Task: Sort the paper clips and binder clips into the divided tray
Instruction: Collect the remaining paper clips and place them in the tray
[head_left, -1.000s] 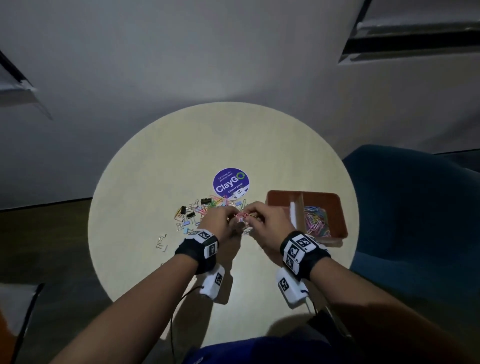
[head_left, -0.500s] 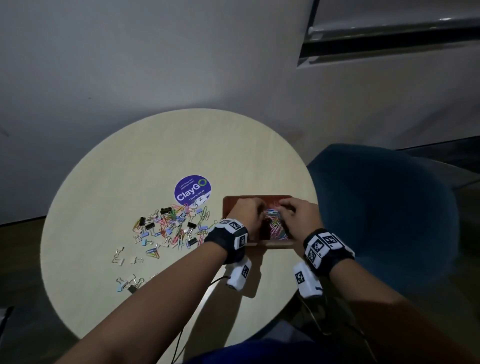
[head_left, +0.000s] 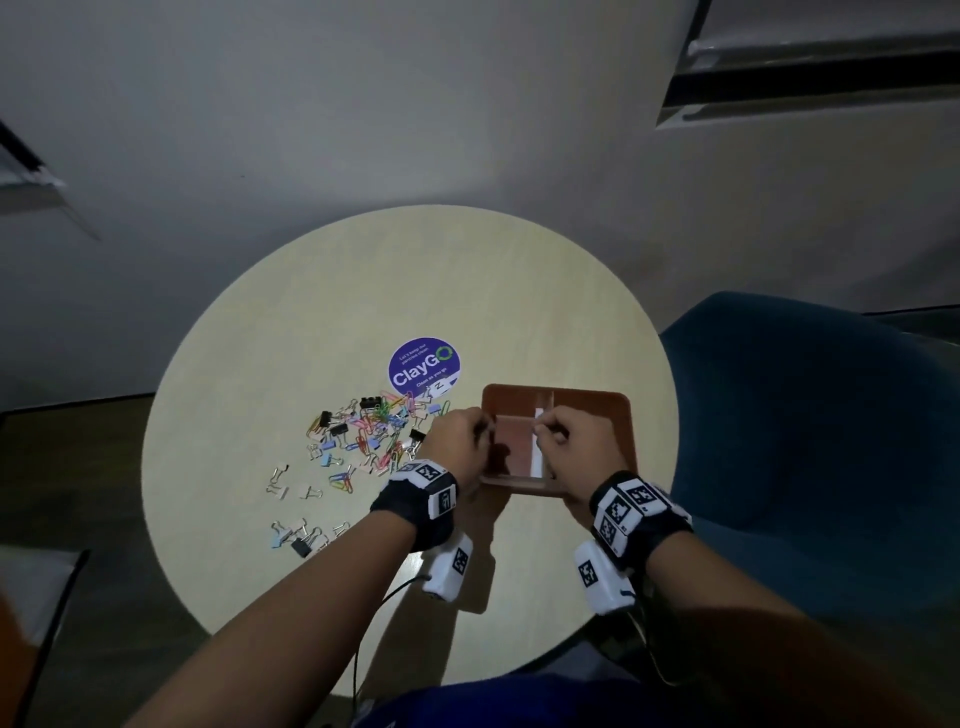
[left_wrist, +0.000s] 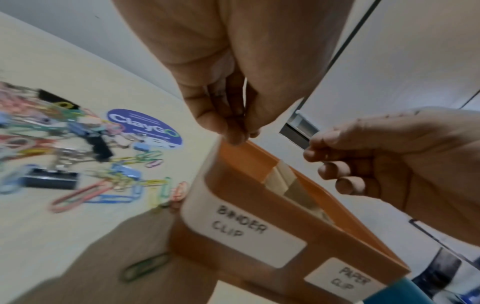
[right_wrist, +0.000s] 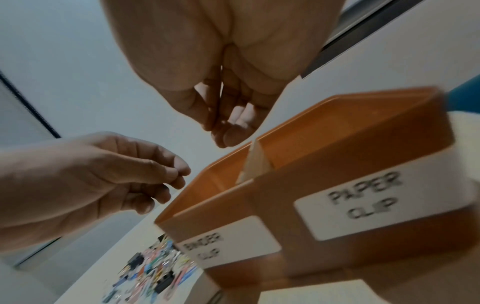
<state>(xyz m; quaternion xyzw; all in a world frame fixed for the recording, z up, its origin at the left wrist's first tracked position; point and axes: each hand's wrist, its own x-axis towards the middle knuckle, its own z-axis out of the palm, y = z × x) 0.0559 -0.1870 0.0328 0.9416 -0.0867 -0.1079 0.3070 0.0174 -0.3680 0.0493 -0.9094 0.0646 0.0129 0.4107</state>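
While the left hand (head_left: 457, 439) and right hand (head_left: 571, 447) curl over the divided tray (head_left: 597, 402), right of the clip pile (head_left: 363, 431) on the bench (head_left: 415, 286), and I cannot tell what either grip holds, a clip let go beside the divider (head_left: 538, 457) could land in the wrong compartment.

A pool of light from above is falling on the round worktop (head_left: 519, 291) while the room around it is sitting in deep gloom, and the forearms are casting soft shadows toward the near edge. The head view is bending straight wall lines into curves toward its corners. Both wrist views are looking brighter but smeared, the clip pile (left_wrist: 78, 156) blurring into coloured streaks and the tray's labels (right_wrist: 363, 205) reading soft.
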